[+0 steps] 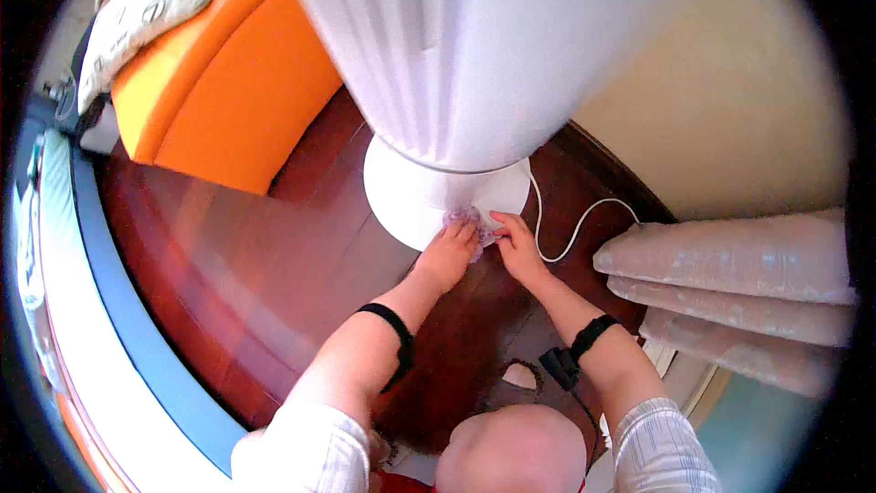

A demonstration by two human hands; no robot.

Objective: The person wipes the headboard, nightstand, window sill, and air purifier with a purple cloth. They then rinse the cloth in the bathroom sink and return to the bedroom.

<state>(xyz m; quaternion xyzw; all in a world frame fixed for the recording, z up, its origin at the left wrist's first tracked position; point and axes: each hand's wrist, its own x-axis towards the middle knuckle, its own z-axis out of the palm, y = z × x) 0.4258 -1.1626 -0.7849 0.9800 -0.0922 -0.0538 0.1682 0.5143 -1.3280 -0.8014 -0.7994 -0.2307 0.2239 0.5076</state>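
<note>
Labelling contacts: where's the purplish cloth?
Head view, just right of centre: the purplish cloth is at the near edge of the white base, under the left hand, beside the right hand.

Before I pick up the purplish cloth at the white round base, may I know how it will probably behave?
The purplish cloth is probably floppy, since it looks crumpled beneath the left hand. It should be light, as only a small piece shows around the fingers. Pushed, it may slide easily, because the white round base looks smooth.

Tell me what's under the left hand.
The left hand has a crumpled purplish cloth under it, at the edge of the white base; what the hand covers is hidden.
</note>
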